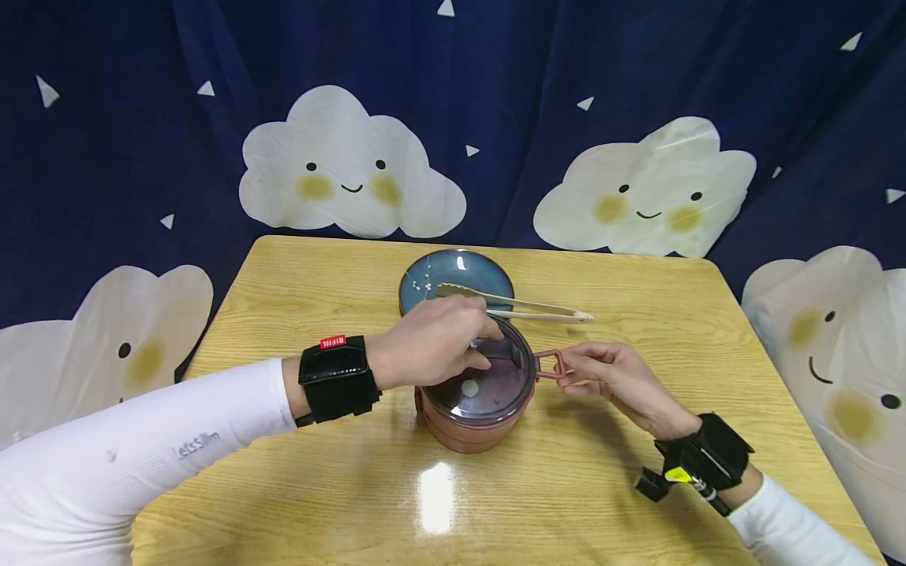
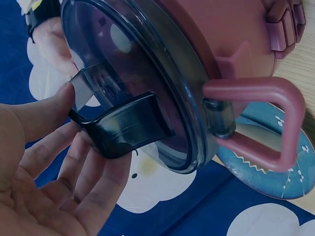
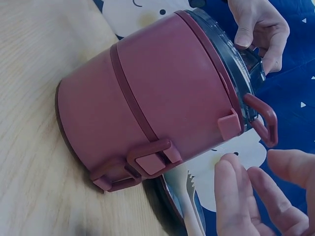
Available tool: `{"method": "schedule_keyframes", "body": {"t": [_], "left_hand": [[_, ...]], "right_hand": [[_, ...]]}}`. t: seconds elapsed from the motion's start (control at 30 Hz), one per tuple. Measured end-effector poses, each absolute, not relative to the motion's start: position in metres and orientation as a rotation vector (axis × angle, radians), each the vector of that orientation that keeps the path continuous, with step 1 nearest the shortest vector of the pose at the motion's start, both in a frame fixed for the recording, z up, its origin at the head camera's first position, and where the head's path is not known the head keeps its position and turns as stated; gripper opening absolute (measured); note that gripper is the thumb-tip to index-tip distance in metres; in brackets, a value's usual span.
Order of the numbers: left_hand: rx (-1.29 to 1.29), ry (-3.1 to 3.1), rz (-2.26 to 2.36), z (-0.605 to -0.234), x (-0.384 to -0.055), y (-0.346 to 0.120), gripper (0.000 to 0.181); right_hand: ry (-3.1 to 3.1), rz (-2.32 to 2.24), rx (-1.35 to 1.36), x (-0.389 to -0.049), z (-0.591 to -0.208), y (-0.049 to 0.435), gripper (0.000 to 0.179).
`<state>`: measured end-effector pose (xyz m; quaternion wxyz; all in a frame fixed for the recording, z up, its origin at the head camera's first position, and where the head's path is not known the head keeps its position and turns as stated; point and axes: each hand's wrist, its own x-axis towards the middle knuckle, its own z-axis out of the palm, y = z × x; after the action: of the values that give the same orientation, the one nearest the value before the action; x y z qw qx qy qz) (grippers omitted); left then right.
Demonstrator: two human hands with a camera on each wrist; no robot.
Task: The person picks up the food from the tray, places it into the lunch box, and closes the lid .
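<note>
A pink stacked lunch box [image 1: 465, 436] with a dark see-through lid [image 1: 453, 393] stands upright on the table. My left hand [image 1: 440, 339] grips the lid's dark handle [image 2: 130, 130], thumb on one side and fingers on the other. The lid sits on the box's rim. At the box's right side my right hand [image 1: 616, 381] is beside a pink loop latch [image 3: 268, 120], which sticks out from the lid's edge. In the right wrist view its fingers are spread and apart from the latch. Another raised pink latch [image 2: 293, 123] shows in the left wrist view.
Behind the box lies a blue plate [image 1: 460, 267] with white blossom marks. Light-coloured tongs [image 1: 545, 308] rest across it, their end reaching over the table to the right. A dark blue curtain [image 1: 495, 63] with clouds hangs beyond the wooden table [image 1: 318, 495].
</note>
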<state>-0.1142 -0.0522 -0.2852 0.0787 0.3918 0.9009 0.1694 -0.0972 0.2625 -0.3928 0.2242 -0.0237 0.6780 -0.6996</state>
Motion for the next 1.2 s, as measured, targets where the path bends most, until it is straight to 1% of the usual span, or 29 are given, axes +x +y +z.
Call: {"method": "schedule_keyframes", "body": {"t": [0.23,0.47,0.53,0.8,0.93,1.03,1.13,1.2], "left_hand": [[1.174,2.679,0.514,-0.287,-0.113,-0.05,0.03],[1.186,2.702,0.5,-0.288,-0.113,-0.051,0.034],[1.185,2.719,0.506,-0.288,-0.113,-0.054,0.04],[1.137,2.696,0.634,-0.289,-0.116,-0.082,0.081],[1.073,2.682,0.63,-0.295,-0.115,-0.099,0.092],[1.027,2.673,0.623,-0.302,-0.114,-0.112,0.093],[0.991,2.648,0.672,-0.311,-0.112,-0.122,0.085],[0.981,2.626,0.71,-0.316,-0.111,-0.127,0.076]], "right_hand": [[1.978,-1.916,-0.078,-0.098,-0.387,0.262,0.021],[2.213,-1.794,-0.141,-0.097,-0.378,0.259,0.034],[2.312,-1.725,-0.183,-0.096,-0.374,0.258,0.036],[2.639,-1.456,-0.454,-0.094,-0.357,0.254,0.033],[2.764,-1.307,-0.652,-0.093,-0.353,0.252,0.041],[2.866,-1.13,-0.791,-0.093,-0.351,0.249,0.049],[2.936,-0.939,-0.919,-0.094,-0.35,0.245,0.055],[2.945,-0.852,-0.98,-0.094,-0.349,0.242,0.056]]}}
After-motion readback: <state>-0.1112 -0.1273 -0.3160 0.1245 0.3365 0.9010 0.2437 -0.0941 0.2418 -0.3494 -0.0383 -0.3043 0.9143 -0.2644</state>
